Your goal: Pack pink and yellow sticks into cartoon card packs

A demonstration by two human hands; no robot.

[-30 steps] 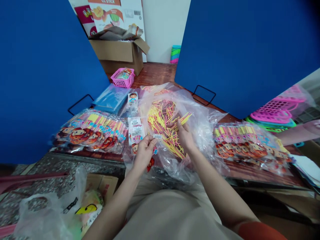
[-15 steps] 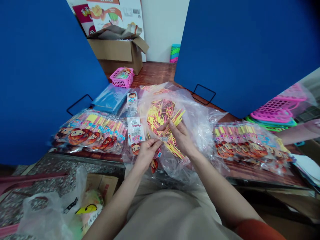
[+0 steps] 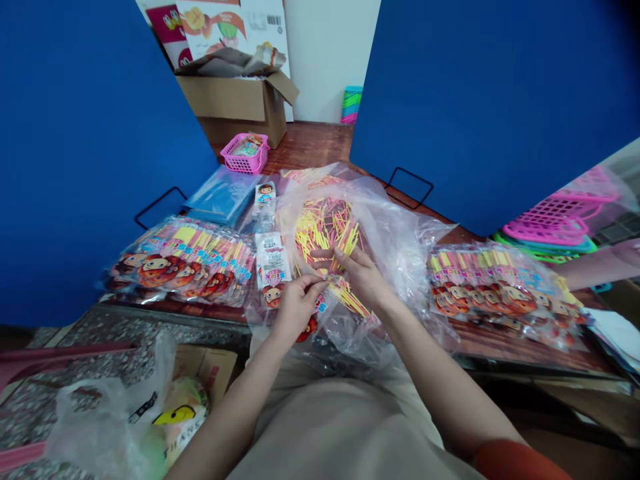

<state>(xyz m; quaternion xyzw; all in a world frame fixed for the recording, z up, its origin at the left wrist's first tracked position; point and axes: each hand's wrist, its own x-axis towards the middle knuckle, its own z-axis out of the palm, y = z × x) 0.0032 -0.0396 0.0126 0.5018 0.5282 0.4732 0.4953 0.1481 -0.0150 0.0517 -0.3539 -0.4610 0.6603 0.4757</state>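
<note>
Head view, worktop and surroundings. Worktop: dark reddish-brown wooden table [image 3: 313,141], glossy, grain visible, running back to a white wall [image 3: 330,53]. Flanking it: left blue panel [image 3: 90,147] and right blue panel [image 3: 490,100], each with a black wire loop at its lower edge.

Centre: clear plastic bag [image 3: 405,257], spread open, crumpled; inside, loose sticks [image 3: 320,227] in yellow and pink. Right hand [image 3: 367,277]: fingers closed around a bundle of sticks [image 3: 350,235], held just above the loose ones. Left hand [image 3: 294,307]: thumb and forefinger pinched on the upper edge of a printed packet [image 3: 321,306], partly hidden by the hand, beside the bundle.

Left of the bag: printed sleeves [image 3: 271,252], lying flat; blue plastic sheets [image 3: 223,197], stacked; row of filled packets [image 3: 185,263], overlapping along the front edge. Right of the bag: second row of filled packets [image 3: 493,287], likewise overlapping; beyond it, pink and green baskets [image 3: 547,220], nested, with another person's forearm [image 3: 600,263] near them.

Rear: pink basket [image 3: 245,160] containing small packets; open cardboard box [image 3: 230,100], flaps raised; taller printed carton behind it.

Below, left: speckled floor [image 3: 25,400]; translucent carrier bag [image 3: 95,420]; flattened brown cardboard.
</note>
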